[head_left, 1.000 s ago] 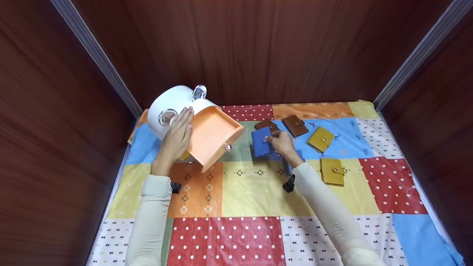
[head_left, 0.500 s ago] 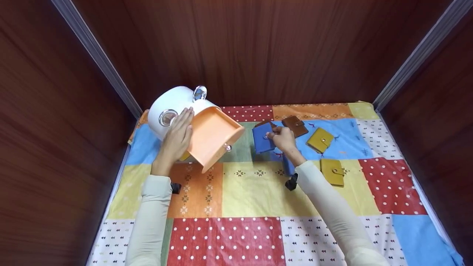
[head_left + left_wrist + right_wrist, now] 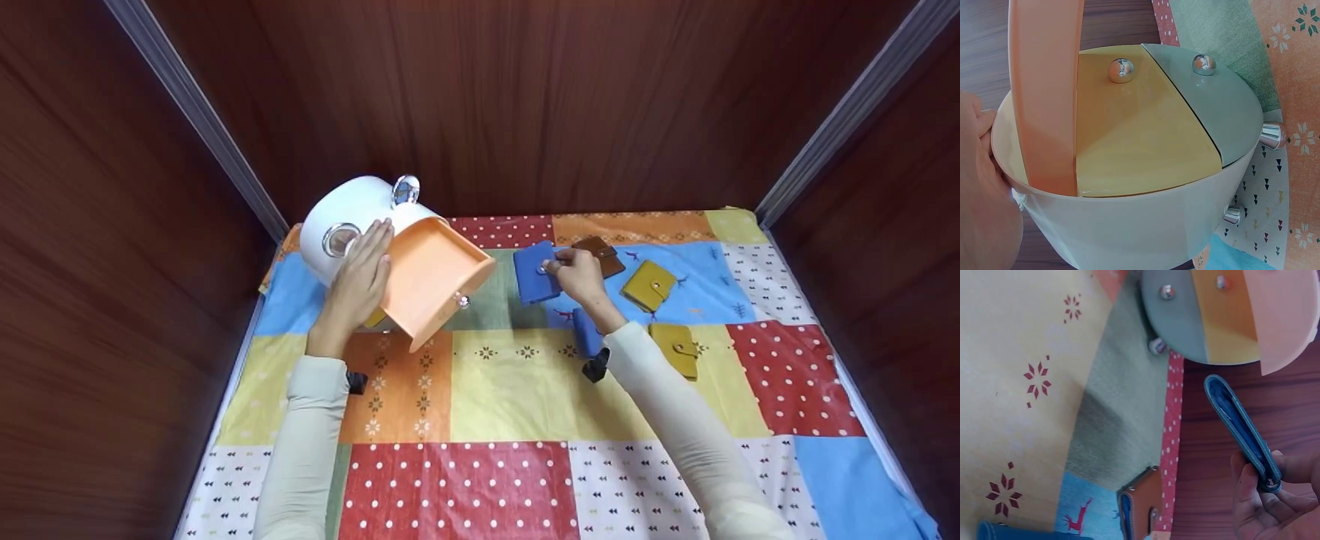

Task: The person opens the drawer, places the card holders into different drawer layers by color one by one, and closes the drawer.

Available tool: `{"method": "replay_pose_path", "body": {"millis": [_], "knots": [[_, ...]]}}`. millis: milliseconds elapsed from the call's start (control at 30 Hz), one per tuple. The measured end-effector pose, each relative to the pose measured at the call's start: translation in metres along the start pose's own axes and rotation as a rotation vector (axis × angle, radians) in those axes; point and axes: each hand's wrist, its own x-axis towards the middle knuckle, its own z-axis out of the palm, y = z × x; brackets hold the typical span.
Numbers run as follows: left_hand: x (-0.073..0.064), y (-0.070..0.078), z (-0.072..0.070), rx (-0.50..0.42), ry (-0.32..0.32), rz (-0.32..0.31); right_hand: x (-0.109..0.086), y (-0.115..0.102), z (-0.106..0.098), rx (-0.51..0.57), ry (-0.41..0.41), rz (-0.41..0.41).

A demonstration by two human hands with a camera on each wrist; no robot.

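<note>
My right hand (image 3: pixel 581 277) pinches a blue snap wallet (image 3: pixel 534 274) by its edge, holding it up over the cloth. In the right wrist view, thumb and fingers grip one end of this wallet (image 3: pixel 1241 430). On top of a white rounded drawer box (image 3: pixel 349 199) lies my left hand (image 3: pixel 360 281), fingers straight. The box's orange top drawer (image 3: pixel 431 277) is pulled out and shows a bare floor. Below it, a yellow drawer (image 3: pixel 1145 124) and a grey-green drawer (image 3: pixel 1207 95) are closed, each with a shiny round knob.
Near my right wrist lies a second blue wallet (image 3: pixel 587 331). A brown wallet (image 3: pixel 600 256), a yellow wallet (image 3: pixel 649 286) and another yellow wallet (image 3: pixel 675 351) lie on the patchwork cloth (image 3: pixel 465 487). Dark wood-look panels (image 3: pixel 480 105) stand at the back and sides.
My right hand and the blue wallet have moved slightly away from me. The second brown wallet is now hidden behind it, and more of the lower blue wallet shows. The left hand stays still.
</note>
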Motion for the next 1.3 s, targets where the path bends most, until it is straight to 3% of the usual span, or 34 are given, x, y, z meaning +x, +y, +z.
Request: {"method": "replay_pose_path", "body": {"millis": [733,1300], "knots": [[-0.001,0.001,0.0,-0.002,0.003,-0.001,0.001,-0.03,-0.01,-0.029,0.049,-0.078],[0.0,0.0,0.001,-0.003,0.01,0.003,0.0,-0.05,-0.021,0.095,0.013,-0.1]]}}
